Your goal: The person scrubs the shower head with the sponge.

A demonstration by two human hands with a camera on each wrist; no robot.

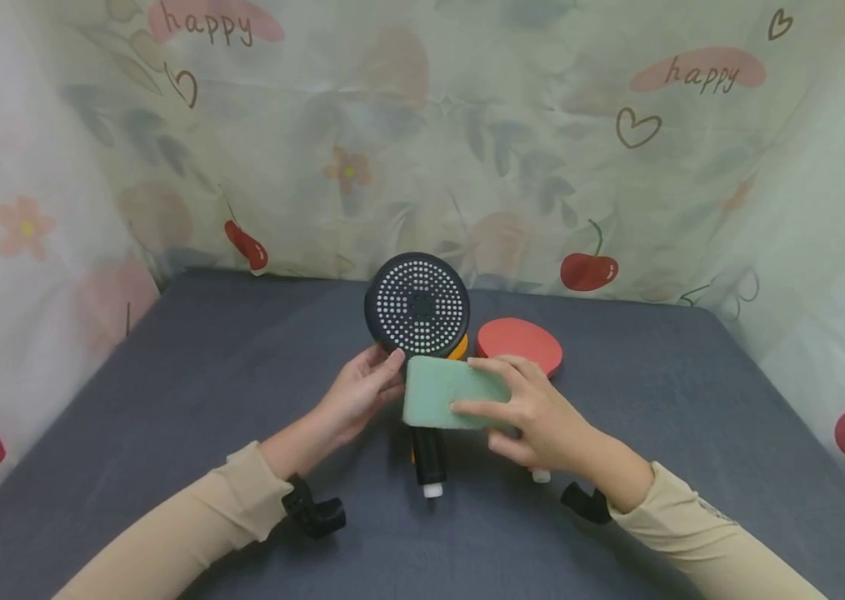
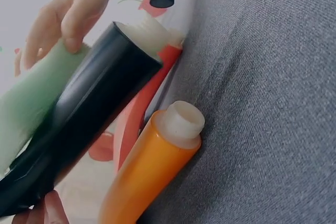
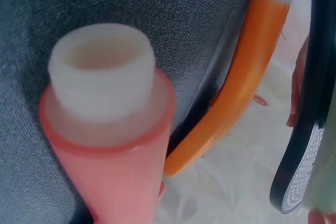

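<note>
My left hand grips the black shower head at its neck, its dotted face toward the head camera. My right hand holds a pale green sponge across the upper handle, fingers spread over it. In the left wrist view the sponge lies along the black handle, with the right hand behind it and left fingertips under the handle. The right wrist view shows the sponge beside the black shower head.
Behind the black one, an orange shower head shows in part; its handle lies close to the grey cloth. A red shower head lies to the right, its white threaded end near the right wrist camera. A patterned curtain surrounds the table.
</note>
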